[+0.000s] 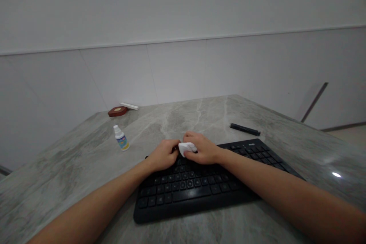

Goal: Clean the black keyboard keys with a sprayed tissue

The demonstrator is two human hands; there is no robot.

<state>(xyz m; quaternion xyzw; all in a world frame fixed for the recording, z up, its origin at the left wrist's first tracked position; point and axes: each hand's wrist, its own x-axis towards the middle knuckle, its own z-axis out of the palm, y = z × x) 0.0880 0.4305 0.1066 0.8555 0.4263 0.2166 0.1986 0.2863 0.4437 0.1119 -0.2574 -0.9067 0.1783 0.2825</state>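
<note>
A black keyboard lies at a slight slant on the grey marbled tabletop. My right hand is closed around a small white wad, apparently folded tissue or cloth, over the keyboard's far part. Its thumb presses the near side of the wad. Just left of it, my left hand is curled over the keyboard's far edge, thumb on the key side and fingers beyond. The left fingertips come close to the wad; whether they touch it I cannot tell. Both hands hide some of the upper keys.
A small white bottle with a blue and yellow label stands left of the keyboard. Behind the keyboard's right part lies a black stick-like object. At the far left are a reddish-brown case and a flat white strip, near the wall.
</note>
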